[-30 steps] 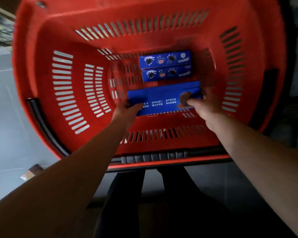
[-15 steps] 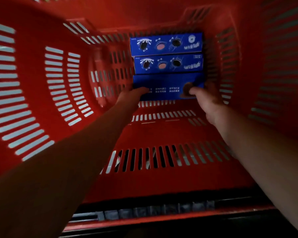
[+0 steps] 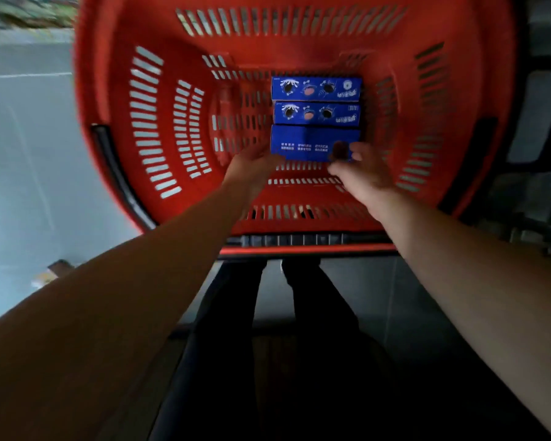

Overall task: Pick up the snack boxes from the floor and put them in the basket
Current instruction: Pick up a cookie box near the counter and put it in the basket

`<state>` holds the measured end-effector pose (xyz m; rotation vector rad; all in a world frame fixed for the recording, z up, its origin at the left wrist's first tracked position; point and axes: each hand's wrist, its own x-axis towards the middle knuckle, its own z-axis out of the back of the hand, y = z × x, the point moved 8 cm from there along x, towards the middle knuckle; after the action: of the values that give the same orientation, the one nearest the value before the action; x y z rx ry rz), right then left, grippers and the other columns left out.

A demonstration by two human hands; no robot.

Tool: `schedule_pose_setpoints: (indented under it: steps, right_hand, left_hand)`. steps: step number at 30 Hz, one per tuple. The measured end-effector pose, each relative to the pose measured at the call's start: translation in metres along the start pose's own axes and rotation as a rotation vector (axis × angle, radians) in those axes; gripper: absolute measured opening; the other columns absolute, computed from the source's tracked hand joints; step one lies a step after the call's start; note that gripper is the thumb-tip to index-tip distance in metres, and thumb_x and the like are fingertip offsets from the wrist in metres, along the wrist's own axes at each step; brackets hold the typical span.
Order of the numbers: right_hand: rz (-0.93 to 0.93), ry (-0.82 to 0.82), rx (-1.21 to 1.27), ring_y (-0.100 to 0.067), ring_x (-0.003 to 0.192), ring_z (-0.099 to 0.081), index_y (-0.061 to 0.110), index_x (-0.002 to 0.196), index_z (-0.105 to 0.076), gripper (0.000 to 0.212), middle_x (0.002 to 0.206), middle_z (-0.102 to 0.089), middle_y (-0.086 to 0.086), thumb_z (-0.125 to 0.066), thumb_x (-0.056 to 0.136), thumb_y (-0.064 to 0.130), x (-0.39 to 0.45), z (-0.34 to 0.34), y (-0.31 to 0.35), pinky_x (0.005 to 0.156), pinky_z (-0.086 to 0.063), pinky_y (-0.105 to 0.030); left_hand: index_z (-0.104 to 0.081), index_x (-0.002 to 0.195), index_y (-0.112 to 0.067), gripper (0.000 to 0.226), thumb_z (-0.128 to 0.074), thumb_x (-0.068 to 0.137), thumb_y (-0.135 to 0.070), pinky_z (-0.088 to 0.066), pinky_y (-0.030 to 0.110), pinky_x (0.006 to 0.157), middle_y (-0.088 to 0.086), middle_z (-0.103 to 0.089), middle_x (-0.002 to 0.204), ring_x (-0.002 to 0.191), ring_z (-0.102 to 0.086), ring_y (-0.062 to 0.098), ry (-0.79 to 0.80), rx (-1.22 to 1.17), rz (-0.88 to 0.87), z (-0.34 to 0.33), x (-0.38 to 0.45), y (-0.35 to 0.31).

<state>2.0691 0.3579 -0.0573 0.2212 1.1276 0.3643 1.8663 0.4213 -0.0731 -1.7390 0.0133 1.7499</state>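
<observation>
A person looks down into a red plastic shopping basket [image 3: 115, 128] with slotted walls and floor. Three blue snack boxes lie side by side on its floor, right of centre. The far box [image 3: 315, 88] and the middle box [image 3: 316, 113] show their printed faces. The near box [image 3: 312, 143] touches the middle one.

The left hand [image 3: 252, 173] is at the near box's left end, fingers loosely spread and seemingly just off it. The right hand [image 3: 363, 176] is at the right end, fingertips curled close against the edge. Motion blur hides whether either hand really grips the box or has let go.

Likely risks: if fingers catch the near box as the hands leave, it could slide askew or tip against its neighbour. The slotted floor offers little friction, so a nudge may shift the whole row. A forearm brushing the rim could rock the basket.

The basket sits on a pale, smooth floor [image 3: 23, 154] at left, darker tiles nearer the person's dark-trousered legs [image 3: 268, 313]. A small unclear object [image 3: 50, 272] lies on the floor near left. Lighting is dim.
</observation>
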Motion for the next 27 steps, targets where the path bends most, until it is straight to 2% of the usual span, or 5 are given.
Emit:
schedule_pose_setpoints:
  steps: [3,6,12,16,27]
  right_hand:
    - [0.106,0.044,-0.118,-0.011,0.099,-0.051,0.015,0.126,-0.055,0.042,0.107,-0.052,0.006,-0.067,0.086,0.018,-0.081,0.010,0.034,0.079,-0.037,-0.020]
    - [0.229,0.062,-0.280,-0.012,0.101,-0.055,0.013,0.123,-0.058,0.042,0.107,-0.057,0.003,-0.067,0.082,0.018,-0.156,0.021,0.063,0.077,-0.036,-0.018]
    - [0.508,0.124,-0.625,-0.027,0.130,-0.047,0.010,0.139,-0.049,0.063,0.139,-0.052,-0.012,-0.067,0.081,0.025,-0.274,0.017,0.114,0.107,-0.033,-0.029]
    - [0.666,0.180,-0.765,-0.028,0.129,-0.047,0.017,0.139,-0.048,0.064,0.140,-0.051,-0.009,-0.067,0.078,0.030,-0.331,-0.018,0.141,0.108,-0.038,-0.035]
    - [0.987,0.366,-1.133,-0.030,0.130,-0.046,0.016,0.138,-0.048,0.062,0.141,-0.048,-0.010,-0.067,0.080,0.029,-0.453,-0.188,0.182,0.107,-0.036,-0.034]
  left_hand:
    - [-0.068,0.110,-0.033,0.030,-0.069,0.081,-0.034,-0.049,0.027,0.069,-0.004,-0.071,0.096,0.075,-0.061,0.014,-0.060,0.176,-0.057,0.026,-0.077,-0.021]
    - [-0.069,0.111,-0.035,0.044,-0.069,0.067,-0.041,-0.055,0.033,0.085,-0.006,-0.074,0.099,0.086,-0.068,0.016,-0.139,0.195,-0.093,0.053,-0.151,-0.026]
    - [-0.060,0.130,-0.020,0.062,-0.072,0.073,-0.042,-0.047,0.027,0.096,-0.002,-0.068,0.119,0.110,-0.063,0.014,-0.325,0.121,-0.112,0.107,-0.300,-0.016]
    - [-0.054,0.135,-0.022,0.053,-0.069,0.085,-0.033,-0.040,0.020,0.089,-0.001,-0.060,0.131,0.117,-0.059,0.015,-0.450,-0.002,-0.079,0.144,-0.373,0.014]
    - [-0.049,0.141,-0.020,0.062,-0.070,0.084,-0.035,-0.042,0.032,0.103,0.003,-0.056,0.137,0.120,-0.058,0.019,-0.740,-0.366,0.014,0.259,-0.478,0.151]
